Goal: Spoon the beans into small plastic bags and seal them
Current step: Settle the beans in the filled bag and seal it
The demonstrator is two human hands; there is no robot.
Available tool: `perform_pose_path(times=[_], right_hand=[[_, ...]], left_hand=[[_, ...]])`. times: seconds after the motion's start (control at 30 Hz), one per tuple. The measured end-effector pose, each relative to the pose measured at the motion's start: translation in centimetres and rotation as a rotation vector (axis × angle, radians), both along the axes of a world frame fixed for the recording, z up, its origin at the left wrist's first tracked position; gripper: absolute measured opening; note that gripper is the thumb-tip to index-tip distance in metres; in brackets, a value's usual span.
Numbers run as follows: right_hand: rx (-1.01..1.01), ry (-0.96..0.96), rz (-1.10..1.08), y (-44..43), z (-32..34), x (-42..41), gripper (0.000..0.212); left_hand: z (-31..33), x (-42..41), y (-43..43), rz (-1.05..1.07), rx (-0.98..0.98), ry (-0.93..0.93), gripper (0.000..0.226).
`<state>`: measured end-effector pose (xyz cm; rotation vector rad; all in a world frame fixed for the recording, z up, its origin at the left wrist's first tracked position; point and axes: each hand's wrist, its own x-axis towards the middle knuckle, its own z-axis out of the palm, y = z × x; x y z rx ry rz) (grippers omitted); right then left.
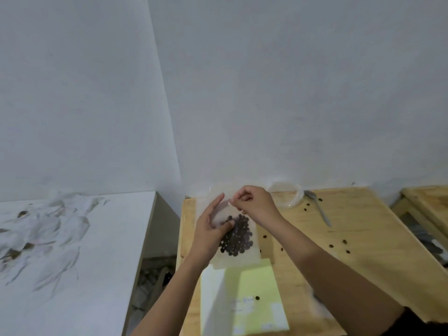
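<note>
Dim, flat, bluish light, only a faint soft shadow right of the bag on the wooden desk, whole frame soft, smeared at the desk's near right edge, wide-angle skew leaning the wall corner.

I log, by position:
- wooden counter, centre
- yellow sheet, flat on its near end
- white wall, behind
- white surface, left
- second wooden piece, far right

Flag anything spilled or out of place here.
Yes: loose beans lie scattered on the table right of the bag, some by the spoon, one on the yellow sheet. They sit outside bag and container, so they look spilled.
</note>
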<state>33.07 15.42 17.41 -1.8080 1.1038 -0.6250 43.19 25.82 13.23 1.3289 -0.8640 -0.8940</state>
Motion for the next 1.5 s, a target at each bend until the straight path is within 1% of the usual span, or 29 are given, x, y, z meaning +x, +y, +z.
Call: perform_pose_path(times=[0.13,0.27,0.43,0.6,0.67,0.7,0.77,0.8,0.83,0.9,0.93,0.97,1.03,1.17,1.23,1.33,1.43,1.5], right_hand=[[-0.005,-0.013,-0.019,0.0,0.7,0.1,0.008],[-0.003,-0.003,-0.018,0.0,1.1,0.4,0.009],[-0.023,0.053,0.001,-0.2,0.9,0.8,0.007],[-0.114,0.143,0.014,-0.2,1.0,1.0,0.009],[-0.154,0.186,0.010,0.0,1.1,1.1,0.013],[-0.184,0.216,-0.005,-0.1,1.1,1.1,0.018],[-0.268,0.309,-0.058,-0.4,0.9,1.0,0.038],[-0.248,0.311,-0.084,-0.6,0.8,0.9,0.048],[-0.139,0.238,-0.098,-0.7,0.7,0.7,0.055],[0.174,-0.019,-0.109,-0.7,0.5,0.7,0.059],[0.264,-0.131,-0.119,-0.8,0.3,0.6,0.057],[0.285,-0.203,-0.136,-0.9,0.1,0.6,0.053],[0.251,-0.272,-0.150,-1.1,-0.2,0.8,0.043],[0.174,-0.247,-0.112,-1.3,-0.8,1.5,0.036],[0.160,-0.227,-0.082,-1.6,-1.1,1.9,0.034],[0.207,-0.226,-0.016,-2.7,-1.6,2.2,0.039],[0.226,-0.117,0.023,-3.5,-3.3,2.6,0.047],[0.230,-0.093,-0.005,-4.1,-4.8,3.2,0.045]], left_hand=[[0.8,-0.3,-0.2,0.009,-0.023,-0.030,0.063],[1.4,-0.6,-0.2,0.023,-0.018,-0.039,0.062],[1.7,-0.5,-0.1,0.024,-0.019,-0.048,0.062],[1.4,-0.7,0.0,0.036,-0.012,-0.050,0.063],[1.3,-0.8,0.1,0.040,-0.013,-0.029,0.063],[1.2,-0.9,0.2,0.050,-0.015,-0.018,0.063],[1.2,-0.9,0.3,0.075,-0.023,0.004,0.063],[1.3,-0.9,0.3,0.080,-0.029,0.009,0.063],[1.3,-0.8,0.3,0.079,-0.036,0.007,0.063],[1.4,-0.4,0.1,0.087,-0.043,-0.007,0.062],[1.3,-0.1,-0.1,0.096,-0.048,-0.018,0.062],[1.3,0.2,-0.4,0.106,-0.046,-0.035,0.062],[1.3,0.6,-0.9,0.133,-0.029,-0.045,0.054],[1.5,1.4,-2.7,0.271,-0.014,0.069,0.031],[1.3,2.0,-3.7,0.318,-0.010,0.065,0.023],[0.4,3.4,-5.1,0.329,0.025,0.058,0.023],[-0.5,5.1,-6.4,0.344,0.075,0.095,0.026],[-1.4,6.3,-7.4,0.296,0.110,0.129,0.031]])
